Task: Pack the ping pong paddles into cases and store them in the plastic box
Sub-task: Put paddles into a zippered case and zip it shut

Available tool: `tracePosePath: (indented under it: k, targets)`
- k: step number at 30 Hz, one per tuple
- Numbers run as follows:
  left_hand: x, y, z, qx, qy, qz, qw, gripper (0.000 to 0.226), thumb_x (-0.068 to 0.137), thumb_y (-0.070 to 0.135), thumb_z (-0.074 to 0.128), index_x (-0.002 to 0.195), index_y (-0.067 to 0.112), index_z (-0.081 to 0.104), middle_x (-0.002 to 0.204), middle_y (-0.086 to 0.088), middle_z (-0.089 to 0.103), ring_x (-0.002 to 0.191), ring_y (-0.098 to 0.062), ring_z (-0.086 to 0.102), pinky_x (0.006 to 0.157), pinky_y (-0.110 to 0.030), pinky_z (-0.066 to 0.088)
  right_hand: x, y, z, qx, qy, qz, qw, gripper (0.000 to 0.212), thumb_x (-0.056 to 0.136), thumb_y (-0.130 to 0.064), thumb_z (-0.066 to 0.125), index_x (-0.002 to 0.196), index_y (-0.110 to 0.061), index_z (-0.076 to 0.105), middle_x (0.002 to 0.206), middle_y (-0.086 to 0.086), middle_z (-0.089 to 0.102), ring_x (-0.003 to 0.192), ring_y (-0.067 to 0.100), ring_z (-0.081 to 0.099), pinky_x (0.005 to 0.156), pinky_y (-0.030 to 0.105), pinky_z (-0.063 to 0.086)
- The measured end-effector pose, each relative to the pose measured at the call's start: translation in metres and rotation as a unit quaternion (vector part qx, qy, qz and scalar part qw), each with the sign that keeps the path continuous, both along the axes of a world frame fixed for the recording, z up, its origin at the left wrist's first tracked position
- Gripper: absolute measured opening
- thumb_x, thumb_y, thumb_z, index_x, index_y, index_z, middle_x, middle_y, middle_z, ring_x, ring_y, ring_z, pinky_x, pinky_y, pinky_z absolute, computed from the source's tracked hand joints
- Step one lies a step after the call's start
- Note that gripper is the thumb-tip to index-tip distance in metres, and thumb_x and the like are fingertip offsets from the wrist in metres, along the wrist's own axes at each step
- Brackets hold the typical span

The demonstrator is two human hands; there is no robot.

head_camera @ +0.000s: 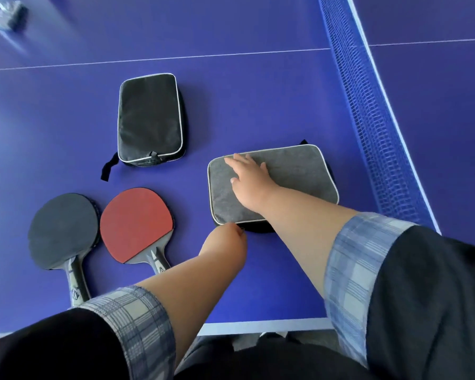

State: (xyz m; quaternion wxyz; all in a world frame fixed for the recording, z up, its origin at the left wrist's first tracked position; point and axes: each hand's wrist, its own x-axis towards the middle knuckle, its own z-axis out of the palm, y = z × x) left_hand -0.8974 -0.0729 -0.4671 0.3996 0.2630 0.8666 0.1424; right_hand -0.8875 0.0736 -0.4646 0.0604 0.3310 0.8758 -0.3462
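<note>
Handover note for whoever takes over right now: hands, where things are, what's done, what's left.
Right hand: open, pressed flat on the gray case.
Left hand: fingers curled at that case's near edge, apparently pinching it by the zipper; the grip itself is hidden.
Black case: lies farther back on the table, untouched.
Black paddle and red paddle: side by side at the near left, outside any case.
Done: neither paddle is cased.
Left: case both paddles, then store the cases in the plastic box; the blurred clear thing at the far left may be it.
</note>
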Motion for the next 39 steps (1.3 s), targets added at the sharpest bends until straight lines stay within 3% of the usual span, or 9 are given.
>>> tracePosePath:
  k: [7, 15, 18, 20, 22, 27, 30, 33, 39]
  targets:
    - [0.011, 0.007, 0.014, -0.030, -0.012, 0.012, 0.999, 0.028, 0.100, 0.026, 0.044, 0.091, 0.010, 0.065, 0.095, -0.010, 0.073, 0.089, -0.032, 0.069, 0.075, -0.038, 0.057, 0.082, 0.003, -0.008, 0.189, -0.095, 0.083, 0.974, 0.055, 0.103, -0.043, 0.037, 0.156, -0.037, 0.022, 0.169, 0.003, 0.006, 0.155, 0.026, -0.006, 0.117, 0.064, -0.006]
    - [0.036, 0.032, 0.003, 0.001, -0.039, -0.016, 0.999, 0.027, 0.101, 0.022, 0.047, 0.097, 0.007, 0.069, 0.095, -0.014, 0.073, 0.091, -0.031, 0.070, 0.074, -0.041, 0.056, 0.087, -0.002, -0.023, 0.120, -0.100, 0.066, 0.986, 0.058, 0.105, -0.035, 0.034, 0.158, -0.037, 0.012, 0.169, -0.001, -0.010, 0.152, 0.025, -0.021, 0.113, 0.062, -0.020]
    - [0.041, 0.035, -0.002, 0.007, -0.053, 0.006, 0.999, 0.026, 0.101, 0.026, 0.048, 0.101, 0.009, 0.069, 0.097, -0.014, 0.073, 0.094, -0.032, 0.070, 0.072, -0.037, 0.053, 0.096, 0.003, -0.010, 0.042, -0.016, 0.025, 0.999, 0.054, 0.105, -0.021, 0.039, 0.157, -0.027, 0.027, 0.169, 0.002, 0.012, 0.155, 0.021, 0.000, 0.120, 0.054, -0.010]
    - [0.040, 0.032, -0.001, 0.010, -0.080, 0.033, 0.996, 0.023, 0.099, 0.028, 0.049, 0.101, 0.014, 0.068, 0.098, -0.012, 0.072, 0.094, -0.031, 0.070, 0.075, -0.037, 0.055, 0.113, -0.002, 0.000, 0.006, 0.114, -0.070, 0.991, 0.044, 0.102, -0.019, 0.048, 0.146, -0.019, 0.049, 0.154, 0.006, 0.045, 0.146, 0.020, 0.034, 0.121, 0.039, 0.017]
    - [0.036, 0.028, 0.002, 0.010, -0.091, 0.033, 0.995, 0.021, 0.098, 0.027, 0.049, 0.098, 0.017, 0.067, 0.102, -0.012, 0.071, 0.096, -0.031, 0.070, 0.084, -0.045, 0.059, 0.134, -0.018, 0.005, 0.023, 0.178, -0.182, 0.967, 0.024, 0.098, -0.021, 0.055, 0.119, -0.019, 0.067, 0.117, 0.001, 0.067, 0.111, 0.018, 0.060, 0.096, 0.031, 0.046]
    - [0.020, 0.023, 0.021, 0.005, 0.053, -0.036, 0.998, 0.024, 0.087, 0.028, 0.042, 0.081, 0.020, 0.064, 0.076, -0.002, 0.071, 0.062, -0.025, 0.064, 0.055, -0.030, 0.053, 0.154, -0.060, -0.008, -0.114, -0.020, -0.296, 0.948, 0.023, 0.095, -0.039, 0.051, 0.080, -0.023, 0.057, 0.079, -0.005, 0.064, 0.081, 0.025, 0.061, 0.061, 0.032, 0.042]
    - [0.005, 0.022, 0.020, 0.117, 0.205, -0.149, 0.960, 0.025, 0.090, 0.027, 0.049, 0.110, 0.032, 0.065, 0.112, 0.005, 0.065, 0.104, -0.024, 0.061, 0.083, -0.040, 0.055, 0.143, -0.065, -0.011, -0.224, -0.056, -0.301, 0.925, 0.040, 0.094, -0.044, 0.052, 0.086, -0.008, 0.066, 0.083, 0.012, 0.073, 0.080, 0.033, 0.069, 0.063, 0.035, 0.048]
    - [-0.012, 0.028, 0.009, 0.079, 0.248, -0.347, 0.901, 0.068, 0.095, 0.027, 0.056, 0.154, 0.036, 0.024, 0.159, 0.003, 0.026, 0.146, -0.025, 0.022, 0.115, -0.043, 0.026, 0.128, -0.065, -0.016, -0.210, -0.044, -0.289, 0.933, 0.039, 0.094, -0.044, 0.056, 0.089, -0.006, 0.066, 0.084, 0.020, 0.073, 0.074, 0.034, 0.067, 0.061, 0.033, 0.044]
    - [-0.016, 0.037, -0.013, -0.002, 0.281, -0.428, 0.859, 0.079, 0.102, 0.031, 0.051, 0.157, 0.034, -0.005, 0.166, -0.001, -0.008, 0.152, -0.031, -0.003, 0.119, -0.051, 0.018, 0.109, -0.068, -0.028, -0.157, -0.029, -0.306, 0.938, 0.030, 0.094, -0.041, 0.064, 0.112, -0.019, 0.073, 0.111, -0.002, 0.075, 0.106, 0.023, 0.068, 0.080, 0.029, 0.050]
